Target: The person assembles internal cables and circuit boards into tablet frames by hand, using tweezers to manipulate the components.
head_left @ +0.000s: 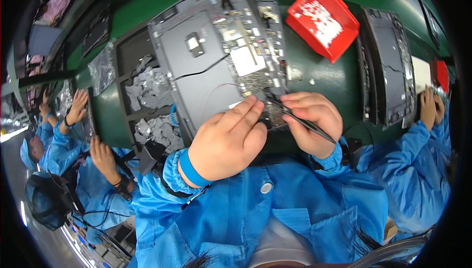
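Observation:
Before me lies an opened grey laptop chassis (174, 66), tilted, with a circuit board (248, 61) along its right side. A thin black cable (202, 73) crosses from the panel to the board. My left hand (228, 140) reaches over the near edge, its fingers bent and close together at the board's near end; what lies under the fingertips is hidden. My right hand (314, 123) is closed around black tweezers (312, 128), whose tips point at the board beside my left fingertips. A small black part (194, 44) with a pale label rests on the panel.
A red bin (344, 22) of small white pieces stands at the far right. Left of the chassis, a dark divided tray (125, 91) holds crumpled grey pieces (150, 88). Another opened chassis (393, 66) lies on the right. Co-workers in blue sit on both sides.

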Action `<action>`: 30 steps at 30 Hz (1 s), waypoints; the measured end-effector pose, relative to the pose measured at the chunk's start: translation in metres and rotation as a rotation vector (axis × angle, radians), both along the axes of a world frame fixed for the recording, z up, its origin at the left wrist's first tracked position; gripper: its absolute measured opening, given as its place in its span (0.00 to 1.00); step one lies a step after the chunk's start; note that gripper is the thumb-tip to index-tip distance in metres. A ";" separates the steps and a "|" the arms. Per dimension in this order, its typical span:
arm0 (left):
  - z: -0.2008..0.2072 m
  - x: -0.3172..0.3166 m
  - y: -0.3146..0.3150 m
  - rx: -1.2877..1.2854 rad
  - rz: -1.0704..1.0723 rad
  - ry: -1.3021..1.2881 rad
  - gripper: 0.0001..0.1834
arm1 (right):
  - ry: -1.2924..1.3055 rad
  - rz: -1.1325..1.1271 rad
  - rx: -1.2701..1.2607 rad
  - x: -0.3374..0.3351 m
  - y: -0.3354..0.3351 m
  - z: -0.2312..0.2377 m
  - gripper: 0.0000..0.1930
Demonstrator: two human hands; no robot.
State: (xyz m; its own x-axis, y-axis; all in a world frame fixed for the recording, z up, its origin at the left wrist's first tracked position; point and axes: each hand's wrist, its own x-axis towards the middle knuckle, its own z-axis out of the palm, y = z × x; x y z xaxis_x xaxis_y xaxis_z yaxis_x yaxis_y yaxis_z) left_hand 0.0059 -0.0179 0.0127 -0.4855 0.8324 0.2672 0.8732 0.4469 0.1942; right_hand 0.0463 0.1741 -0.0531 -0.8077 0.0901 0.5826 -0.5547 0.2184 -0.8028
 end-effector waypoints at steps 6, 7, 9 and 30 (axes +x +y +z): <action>-0.010 -0.089 -0.103 0.354 0.798 -0.035 0.13 | -0.030 0.036 0.017 0.001 0.005 0.004 0.14; -0.027 -0.112 -0.143 0.191 0.818 0.082 0.11 | -0.031 0.068 0.029 0.000 0.004 0.007 0.14; -0.055 -0.142 -0.177 -0.048 0.888 0.007 0.08 | -0.048 0.082 0.045 -0.001 0.004 0.008 0.14; 0.011 -0.160 -0.168 0.960 0.518 -1.232 0.12 | -0.015 -0.209 0.048 -0.097 -0.013 0.011 0.10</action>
